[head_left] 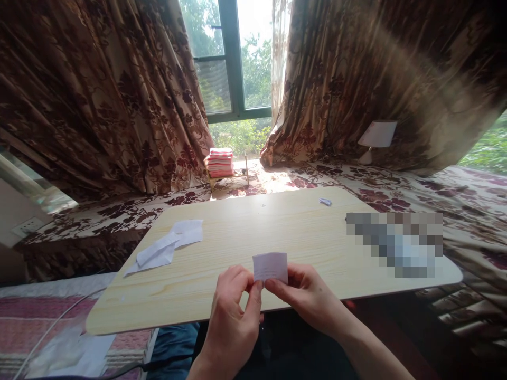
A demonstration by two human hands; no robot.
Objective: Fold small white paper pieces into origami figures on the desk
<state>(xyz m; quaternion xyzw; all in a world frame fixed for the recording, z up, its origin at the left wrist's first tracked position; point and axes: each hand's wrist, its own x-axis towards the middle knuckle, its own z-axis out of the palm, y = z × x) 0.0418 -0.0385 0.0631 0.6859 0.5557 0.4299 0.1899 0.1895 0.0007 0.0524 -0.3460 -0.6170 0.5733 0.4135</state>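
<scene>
A small white piece of paper [270, 265] is held upright over the near edge of the wooden table [222, 264]. My left hand [235, 311] pinches its lower left corner between thumb and fingers. On the other side, my right hand [307, 290] grips the lower right part, thumb in front and fingers behind. Faint lines of writing show on the side facing me. Several white paper strips [170, 245] lie overlapping at the left of the table. A small folded paper piece [325, 201] rests near the far right corner.
A blurred-out object [396, 245] covers the table's right side. Beyond the table, a pink-and-white stack of folded cloths [221, 162] and a lamp [378, 134] stand on the flowered ledge. White sheets [75, 353] and a cable [59, 319] are at lower left.
</scene>
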